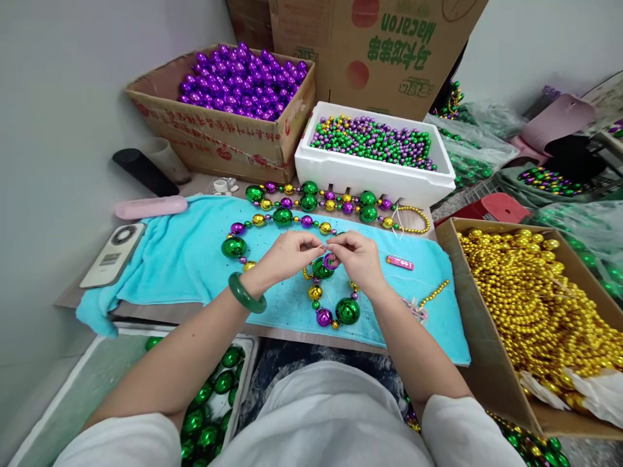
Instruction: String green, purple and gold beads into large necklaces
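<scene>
My left hand (291,254) and my right hand (357,258) meet over a turquoise towel (185,259), fingers pinched together. The right hand grips a small purple bead (331,261) just above a green ball (321,268); the left pinches something thin beside it, likely the string. A bead necklace (272,220) of green, purple and gold balls loops on the towel around both hands. A green bangle (246,294) is on my left wrist.
A second finished necklace (335,200) lies behind. Cardboard box of purple balls (242,81), white foam box of mixed small beads (372,139), box of gold bead strings (535,298) at right, tray of green balls (214,402) below. A pink lighter (400,263), pink case (150,207).
</scene>
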{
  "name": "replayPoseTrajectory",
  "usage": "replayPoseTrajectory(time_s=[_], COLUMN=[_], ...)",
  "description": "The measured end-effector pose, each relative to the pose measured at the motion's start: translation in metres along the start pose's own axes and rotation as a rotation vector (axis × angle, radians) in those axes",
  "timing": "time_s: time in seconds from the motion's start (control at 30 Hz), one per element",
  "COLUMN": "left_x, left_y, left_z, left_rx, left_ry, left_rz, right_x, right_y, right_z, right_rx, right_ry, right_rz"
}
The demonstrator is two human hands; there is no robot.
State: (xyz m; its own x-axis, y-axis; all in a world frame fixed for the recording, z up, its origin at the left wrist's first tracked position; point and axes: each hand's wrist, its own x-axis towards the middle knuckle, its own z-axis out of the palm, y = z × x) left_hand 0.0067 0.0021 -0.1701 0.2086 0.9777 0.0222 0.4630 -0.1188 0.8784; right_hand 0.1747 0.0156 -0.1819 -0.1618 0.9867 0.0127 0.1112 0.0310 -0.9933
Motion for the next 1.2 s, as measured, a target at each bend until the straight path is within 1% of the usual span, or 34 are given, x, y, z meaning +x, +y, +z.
replayPoseTrajectory(time_s=[0.13,0.2,0.27,0.33,0.4,0.47,0.53,0.6,0.67,0.73,0.77,0.8,0.87,0.97,1.03,1.1,1.2], left_x=[-0.010,-0.018,-0.025,-0.028,-0.028,-0.025,-0.021,-0.019,-0.020,-0.022,-0.023,-0.024,-0.026,-0.025,-0.024,-0.023,-0.023], left_y=[-0.009,-0.012,-0.016,-0.021,-0.026,-0.033,-0.038,-0.042,-0.042,-0.039,-0.036,-0.033,-0.027,-0.022,-0.021,-0.022,-0.023], left_z=[0.004,0.009,0.013,0.014,0.013,0.009,0.007,0.008,0.011,0.015,0.017,0.019,0.021,0.023,0.023,0.022,0.023], left_rx=[0.256,0.392,0.587,0.775,0.868,0.860,0.796,0.705,0.587,0.438,0.364,0.296,0.189,0.045,-0.058,-0.143,-0.223], left_ry=[0.094,0.162,0.234,0.282,0.290,0.291,0.293,0.290,0.310,0.357,0.378,0.390,0.391,0.349,0.308,0.276,0.227], left_rz=[0.134,0.225,0.321,0.417,0.508,0.576,0.621,0.656,0.686,0.674,0.643,0.594,0.454,0.229,0.134,0.091,0.056], right_x=[0.004,0.005,0.005,0.006,0.007,0.010,0.014,0.017,0.018,0.018,0.017,0.016,0.012,0.004,0.000,-0.003,-0.002], right_y=[-0.001,-0.001,-0.002,-0.005,-0.009,-0.013,-0.016,-0.016,-0.014,-0.010,-0.009,-0.008,-0.007,-0.008,-0.009,-0.009,-0.006], right_z=[0.001,0.003,0.004,0.003,-0.002,-0.008,-0.013,-0.017,-0.017,-0.016,-0.015,-0.014,-0.013,-0.010,-0.008,-0.007,-0.006], right_rx=[0.030,0.017,-0.053,-0.121,-0.100,0.024,0.178,0.285,0.336,0.350,0.350,0.345,0.319,0.237,0.180,0.161,0.202], right_ry=[-0.015,-0.014,-0.039,-0.126,-0.286,-0.451,-0.546,-0.566,-0.554,-0.528,-0.511,-0.493,-0.450,-0.403,-0.388,-0.367,-0.331], right_rz=[0.187,0.225,0.236,0.261,0.319,0.389,0.442,0.480,0.505,0.511,0.507,0.501,0.474,0.406,0.371,0.369,0.409])
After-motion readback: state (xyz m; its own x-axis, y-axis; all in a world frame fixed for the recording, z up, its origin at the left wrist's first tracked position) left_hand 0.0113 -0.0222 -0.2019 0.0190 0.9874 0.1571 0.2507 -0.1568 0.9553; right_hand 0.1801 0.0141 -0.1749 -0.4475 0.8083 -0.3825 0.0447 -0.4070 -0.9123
